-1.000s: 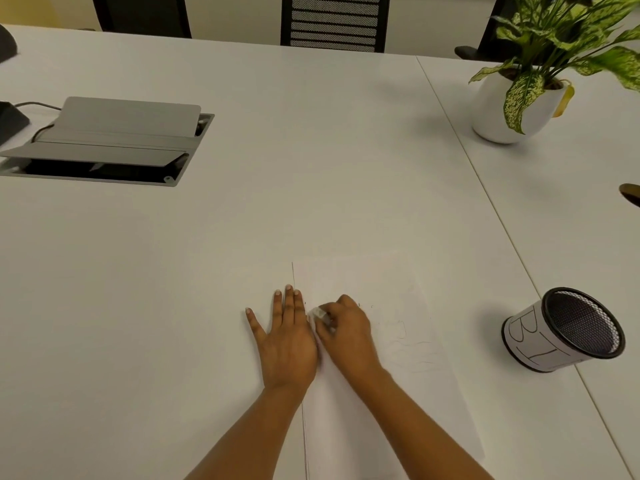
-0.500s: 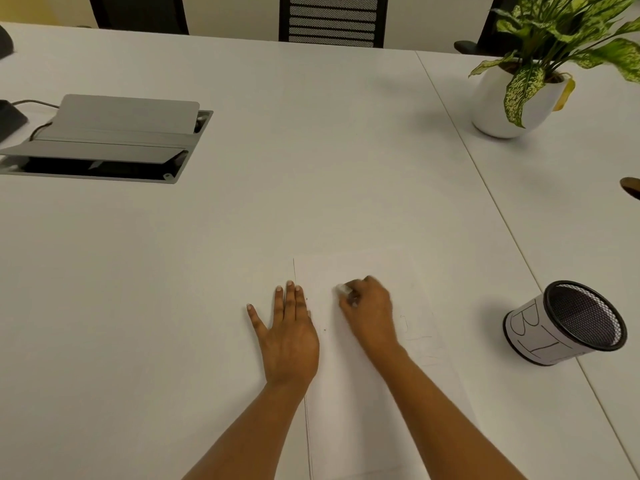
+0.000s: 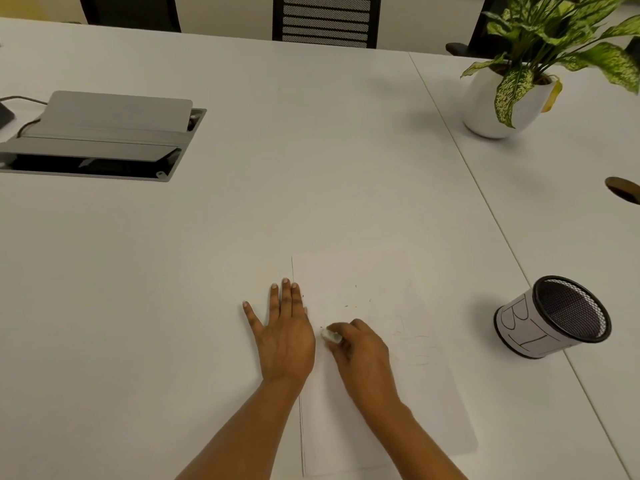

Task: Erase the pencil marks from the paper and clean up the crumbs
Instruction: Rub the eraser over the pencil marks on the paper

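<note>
A white sheet of paper [image 3: 374, 278] lies on the white table in front of me. Faint pencil marks [image 3: 417, 344] show on its right half, and a few dark crumbs [image 3: 349, 306] dot its upper part. My left hand [image 3: 282, 336] lies flat with fingers spread, pressing on the paper's left edge. My right hand [image 3: 363, 351] pinches a small white eraser [image 3: 330, 336] against the paper, just right of my left hand.
A black mesh cup [image 3: 554, 318] wrapped in lettered paper stands to the right. A potted plant [image 3: 502, 102] sits at the back right. A grey cable hatch [image 3: 100, 136] is set into the table at the back left. Chairs stand behind the table.
My right hand with the eraser went up and right across the paper, then came back down toward my left hand. The left hand has stayed in place.
</note>
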### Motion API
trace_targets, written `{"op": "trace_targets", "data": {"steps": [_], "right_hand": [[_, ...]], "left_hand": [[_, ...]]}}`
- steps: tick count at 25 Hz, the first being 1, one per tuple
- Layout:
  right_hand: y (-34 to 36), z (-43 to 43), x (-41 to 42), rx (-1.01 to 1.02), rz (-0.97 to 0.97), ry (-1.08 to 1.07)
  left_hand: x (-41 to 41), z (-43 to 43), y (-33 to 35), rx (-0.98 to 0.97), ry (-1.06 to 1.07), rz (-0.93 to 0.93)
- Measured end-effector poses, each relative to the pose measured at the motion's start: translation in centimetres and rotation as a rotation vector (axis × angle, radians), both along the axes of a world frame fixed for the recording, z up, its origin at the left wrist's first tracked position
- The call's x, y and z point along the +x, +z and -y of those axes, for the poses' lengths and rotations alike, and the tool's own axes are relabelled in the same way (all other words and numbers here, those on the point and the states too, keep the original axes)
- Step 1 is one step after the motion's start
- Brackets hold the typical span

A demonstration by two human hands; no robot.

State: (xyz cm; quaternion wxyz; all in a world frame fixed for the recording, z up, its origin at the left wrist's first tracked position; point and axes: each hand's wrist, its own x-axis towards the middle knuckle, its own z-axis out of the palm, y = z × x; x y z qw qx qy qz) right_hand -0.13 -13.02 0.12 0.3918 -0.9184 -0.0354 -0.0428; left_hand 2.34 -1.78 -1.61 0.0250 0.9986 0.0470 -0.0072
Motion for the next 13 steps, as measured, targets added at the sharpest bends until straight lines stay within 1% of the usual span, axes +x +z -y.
{"op": "trace_targets", "data": {"steps": [2,4,5,6,8,9,10,13], "right_hand": [[-0.1,0.2,0.0,0.033,-0.008,-0.032],[0.1,0.6,0.8,0.072,-0.028,-0.078],[0.2,0.8,1.3,0.08,-0.038,-0.106],[0.2,1.0,1.9,0.085,-0.052,-0.13],[0.2,1.5,2.5,0.073,-0.085,-0.149],[0.2,1.6,2.6,0.064,-0.1,-0.146],[0.1,1.7,2.6,0.056,-0.112,-0.142],[0.1,1.7,2.5,0.026,-0.132,-0.121]], "left_hand": [[0.0,0.0,-0.4,-0.054,-0.003,0.04],[0.0,-0.2,-0.9,-0.184,0.001,0.103],[0.1,-0.5,-1.2,-0.235,-0.037,0.125],[0.3,-1.1,-1.3,-0.288,-0.115,0.106],[0.4,-2.2,-0.8,-0.379,-0.286,-0.043],[0.5,-2.7,-0.3,-0.403,-0.332,-0.112],[0.6,-3.0,0.1,-0.408,-0.348,-0.148],[0.8,-2.7,0.2,-0.391,-0.367,-0.176]]}}
